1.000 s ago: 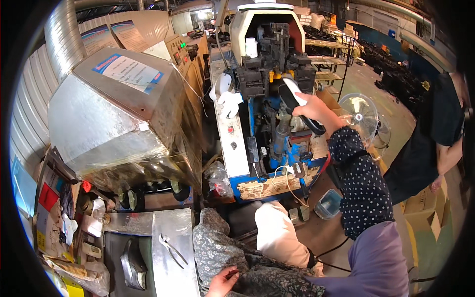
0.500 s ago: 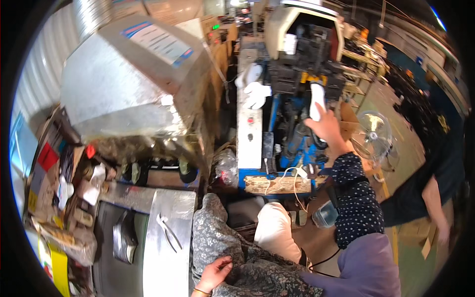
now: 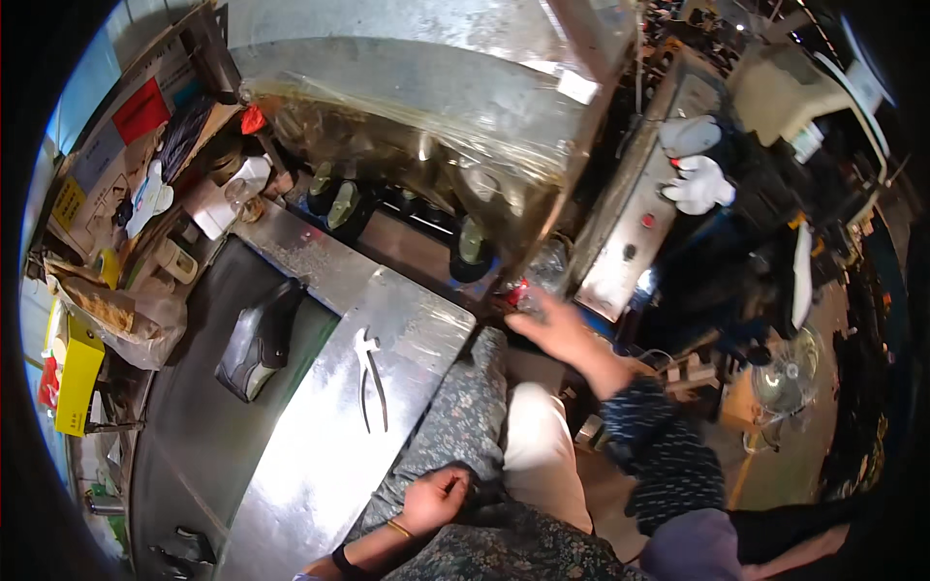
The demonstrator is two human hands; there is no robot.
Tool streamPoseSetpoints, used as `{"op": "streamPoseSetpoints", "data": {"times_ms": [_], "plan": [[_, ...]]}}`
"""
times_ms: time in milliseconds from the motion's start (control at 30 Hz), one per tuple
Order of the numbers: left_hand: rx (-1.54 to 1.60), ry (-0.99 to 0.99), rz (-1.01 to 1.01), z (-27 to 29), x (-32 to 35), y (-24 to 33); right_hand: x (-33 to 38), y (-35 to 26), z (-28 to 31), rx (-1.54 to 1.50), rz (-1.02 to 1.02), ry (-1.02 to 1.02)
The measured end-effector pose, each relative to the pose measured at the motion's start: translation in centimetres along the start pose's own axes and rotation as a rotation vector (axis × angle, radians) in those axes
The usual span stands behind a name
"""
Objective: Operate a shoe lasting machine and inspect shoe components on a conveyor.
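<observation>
My left hand [image 3: 436,499] is low over my lap, its fingers curled in; whatever they hold, if anything, is hidden. My right hand [image 3: 562,334], smeared by motion, stretches leftward over my knees with its fingers apart and nothing visible in them. Just beyond its fingertips is a clear plastic bag [image 3: 547,266] with something red beside it. To the left, steel pincers [image 3: 368,378] lie on a shiny metal plate [image 3: 300,436]. Further left a black shoe [image 3: 257,344] rests on a dark belt [image 3: 179,407]. A white sole-shaped piece [image 3: 802,276] sits at the dark machine on the right.
A metal hood [image 3: 407,68] with plastic sheeting stands ahead, several dark shoes [image 3: 470,247] under it. White gloves [image 3: 697,184] lie on a narrow metal ledge [image 3: 620,261]. At the right is a fan [image 3: 785,373]. A yellow box [image 3: 77,373] and a plastic bag line the left side.
My view has swung left. My right hand has come away from the white sole-shaped piece at the machine and moved left toward the metal plate. My left hand stays curled at my lap.
</observation>
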State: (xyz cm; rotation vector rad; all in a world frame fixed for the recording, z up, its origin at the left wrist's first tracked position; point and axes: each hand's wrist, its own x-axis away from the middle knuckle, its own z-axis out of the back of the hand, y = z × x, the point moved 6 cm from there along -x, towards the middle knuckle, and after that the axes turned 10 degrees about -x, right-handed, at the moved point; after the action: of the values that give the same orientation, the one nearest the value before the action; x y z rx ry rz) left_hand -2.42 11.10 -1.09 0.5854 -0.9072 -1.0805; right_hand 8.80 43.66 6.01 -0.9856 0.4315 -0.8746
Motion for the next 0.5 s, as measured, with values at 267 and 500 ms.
{"op": "streamPoseSetpoints", "data": {"times_ms": [267,500], "plan": [[0.001,-0.035,-0.085,-0.1,-0.7,-2.6,-16.4,8.2,-11.2,0.016,-0.410,0.669],[0.095,-0.129,-0.118,0.2,-1.4,-1.4,-10.9,8.3,-5.3,-1.283,-0.581,0.349]]}}
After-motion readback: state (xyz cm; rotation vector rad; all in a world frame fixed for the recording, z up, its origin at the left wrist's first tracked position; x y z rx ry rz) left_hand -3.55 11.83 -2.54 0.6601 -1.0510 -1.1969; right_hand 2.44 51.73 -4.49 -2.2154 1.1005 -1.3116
